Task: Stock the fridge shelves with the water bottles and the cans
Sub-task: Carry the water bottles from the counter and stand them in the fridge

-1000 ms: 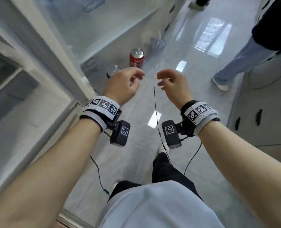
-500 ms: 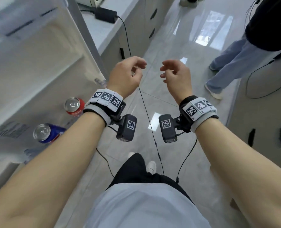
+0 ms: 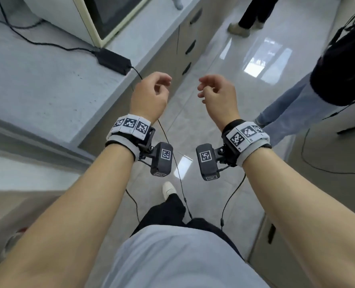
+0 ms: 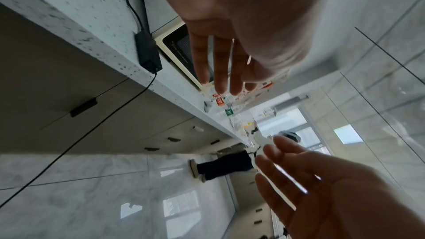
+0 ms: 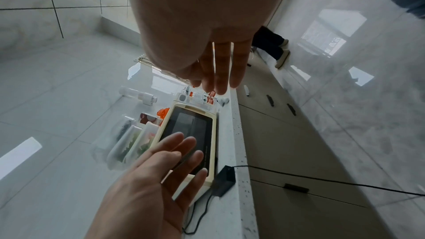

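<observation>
My left hand (image 3: 162,87) and right hand (image 3: 205,89) hang side by side at chest height over the floor, both holding nothing. Their fingers are relaxed, nearly straight in the left wrist view (image 4: 218,64) and in the right wrist view (image 5: 218,72). Several clear bottles with red labels (image 5: 210,100) stand far along the grey countertop (image 3: 47,90), beyond the microwave (image 5: 188,134). A blurred round silver top with a red rim (image 3: 16,238), seemingly a can, shows at the lower left edge. The fridge shelves are out of sight.
A black power adapter (image 3: 114,61) with its cable lies on the countertop near the edge. Drawer fronts (image 3: 190,46) run below the counter. One person in jeans (image 3: 293,104) stands to the right, another (image 3: 247,19) further down the glossy tiled aisle.
The view has swung from the fridge door shelf with the red and blue cans to the countertop and microwave. Both hands stay raised and empty, with fingers a little looser.
</observation>
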A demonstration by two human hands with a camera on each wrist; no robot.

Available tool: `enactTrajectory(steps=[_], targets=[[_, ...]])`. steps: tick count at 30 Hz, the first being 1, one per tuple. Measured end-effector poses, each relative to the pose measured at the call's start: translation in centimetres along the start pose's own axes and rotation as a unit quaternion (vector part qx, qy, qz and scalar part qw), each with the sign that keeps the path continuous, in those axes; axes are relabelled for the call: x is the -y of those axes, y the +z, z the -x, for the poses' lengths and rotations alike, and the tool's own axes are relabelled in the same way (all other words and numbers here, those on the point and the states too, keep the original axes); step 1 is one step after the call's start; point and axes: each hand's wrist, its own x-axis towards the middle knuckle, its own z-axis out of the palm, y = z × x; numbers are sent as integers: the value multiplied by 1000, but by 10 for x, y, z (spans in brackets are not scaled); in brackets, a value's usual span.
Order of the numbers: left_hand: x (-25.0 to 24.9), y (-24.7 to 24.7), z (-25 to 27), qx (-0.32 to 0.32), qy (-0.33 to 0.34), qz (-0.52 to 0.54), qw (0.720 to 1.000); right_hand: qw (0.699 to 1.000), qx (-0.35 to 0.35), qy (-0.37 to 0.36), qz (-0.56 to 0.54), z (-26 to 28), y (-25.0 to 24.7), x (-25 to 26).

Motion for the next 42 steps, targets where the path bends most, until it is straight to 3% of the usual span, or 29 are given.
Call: enactTrajectory(steps=[4,10,14,21,27,33,37,42], targets=[[-1,-4,-56,-28,-20,4,999,999,7,-34,-4,-61,15,21],[16,-32,-127,-120,-63,9,991,993,90,-73,-1,-145,69,48],[49,-54,-163,-187,-129,1,974,976,199,-91,-15,-197,126,63],[94,-109,-202,-314,-240,-67,916,907,395,-141,-20,-265,239,92],[109,-160,-189,-410,-304,-99,854,826,538,-163,-35,-271,320,122],[136,-222,-146,-457,-385,-123,792,775,606,-170,-44,-241,402,160],[169,-277,-125,-471,-415,-117,770,768,619,-158,-32,-223,462,183],[230,-359,-131,-451,-425,-111,777,799,579,-163,-11,-210,559,206]])
